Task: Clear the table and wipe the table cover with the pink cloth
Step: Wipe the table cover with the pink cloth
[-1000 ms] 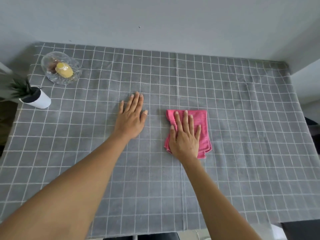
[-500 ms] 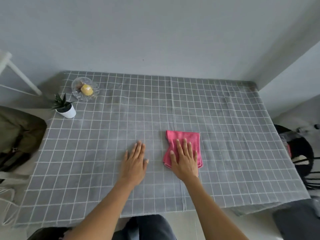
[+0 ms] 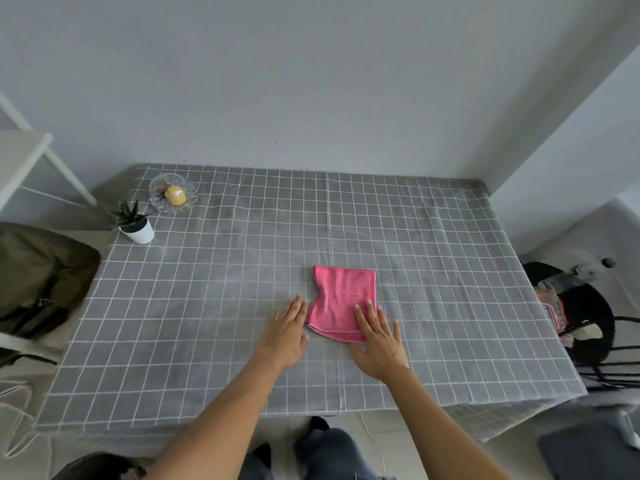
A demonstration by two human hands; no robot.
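Note:
A folded pink cloth (image 3: 341, 299) lies flat on the grey checked table cover (image 3: 214, 292), near the middle. My right hand (image 3: 379, 342) lies flat with fingers spread; only its fingertips overlap the cloth's near right corner. My left hand (image 3: 287, 332) rests flat on the cover just left of the cloth, fingers together, holding nothing. At the far left corner stand a glass dish (image 3: 173, 198) with a yellow object in it and a small plant in a white pot (image 3: 136, 226).
A wall runs along the table's far edge and a corner wall stands at the right. A black chair (image 3: 588, 327) with colourful items stands to the right. A dark olive bag (image 3: 41, 278) sits on the left, beside a white shelf frame (image 3: 31, 157).
The view has pulled back from the table. My right hand slid off most of the cloth toward its near right corner. My left hand stays flat beside the cloth.

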